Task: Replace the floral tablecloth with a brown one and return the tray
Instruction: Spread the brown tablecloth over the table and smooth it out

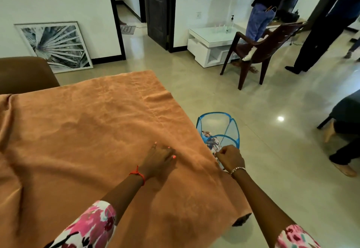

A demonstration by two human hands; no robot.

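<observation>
**A:** Where is the brown tablecloth (pixel 87 131)?

**B:** It is spread over the table, under the left hand (pixel 159 160) and all round it. It runs far ahead of that hand and away to its left, softly wrinkled, and drops over the table edge just to its right.

**A:** What is the left hand doing?

**B:** It lies palm down on the cloth with its fingers straight and slightly spread, holding nothing. A red string circles its wrist.

**A:** And the right hand (pixel 230 158)?

**B:** It sits at the cloth's edge, just right of the left hand, with its fingers curled in tight. It looks to be pinching the hem there, though blur and the knuckles hide the grip itself. A beaded bracelet is on that wrist.

**A:** Where is the floral tablecloth (pixel 211 142)?

**B:** It is bunched in the bottom of a blue mesh basket (pixel 229 129). The basket stands on the floor just beyond the right hand's knuckles, close beside the hanging cloth.

**A:** Is anything behind the hands?

**B:** A dark table corner (pixel 242 219) pokes out from under the cloth, back along the right forearm.

**A:** What is farther off?

**B:** Well ahead of the right hand stands a dark wooden chair (pixel 259 47), with a low white table (pixel 210 39) beyond it. Far ahead of the left hand, a framed leaf print (pixel 56 45) leans on the wall.
</observation>
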